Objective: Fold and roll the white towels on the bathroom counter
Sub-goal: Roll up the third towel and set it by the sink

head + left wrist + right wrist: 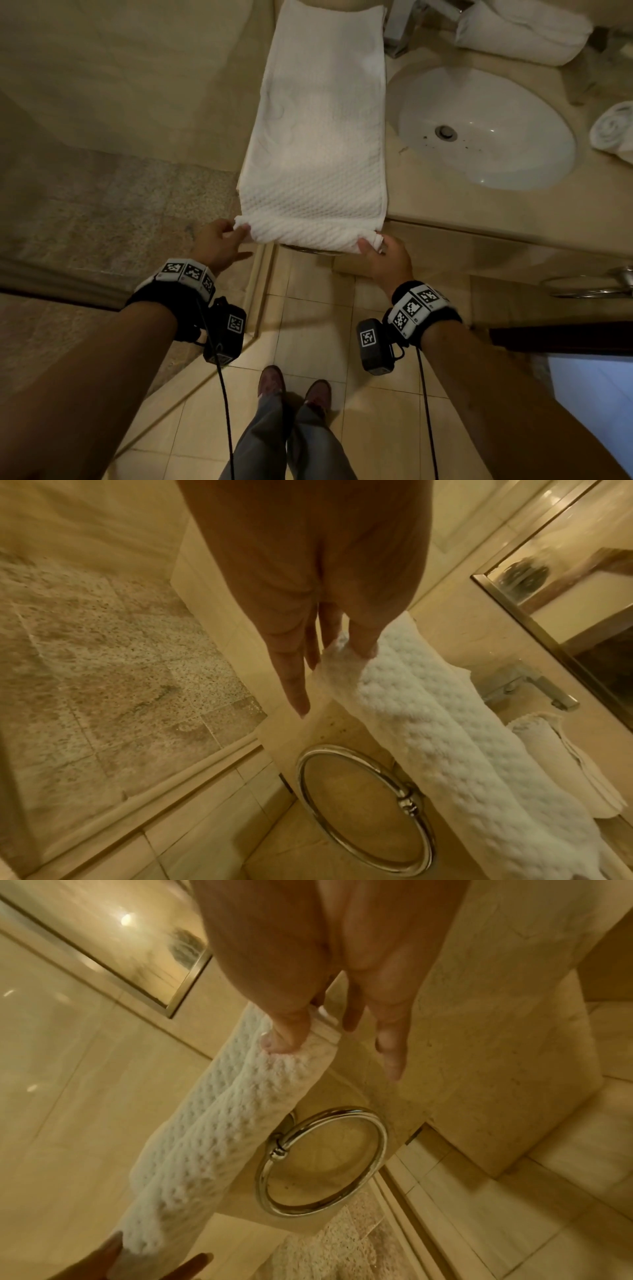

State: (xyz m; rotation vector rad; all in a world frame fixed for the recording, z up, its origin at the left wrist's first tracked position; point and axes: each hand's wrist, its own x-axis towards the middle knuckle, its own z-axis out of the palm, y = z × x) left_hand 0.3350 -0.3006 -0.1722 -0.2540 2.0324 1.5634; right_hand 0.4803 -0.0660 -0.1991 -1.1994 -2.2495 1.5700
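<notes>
Lying lengthwise on the beige counter (462, 205), left of the white sink (486, 130): a folded white towel (318, 120), its near end curled into a first small roll overhanging the counter's front edge. Pinching that roll's left corner between thumb and fingers: the left hand (219, 245). Gripping the right corner likewise: the right hand (385, 262). Hanging just under the roll: a chrome towel ring (363, 807). Sitting beyond the sink: a rolled towel (613, 132).

A bathroom, perhaps a hotel's.
Beige stone counter (479, 212), oval white basin (486, 126) at two o'clock, chrome towel ring (363, 807) below.
</notes>
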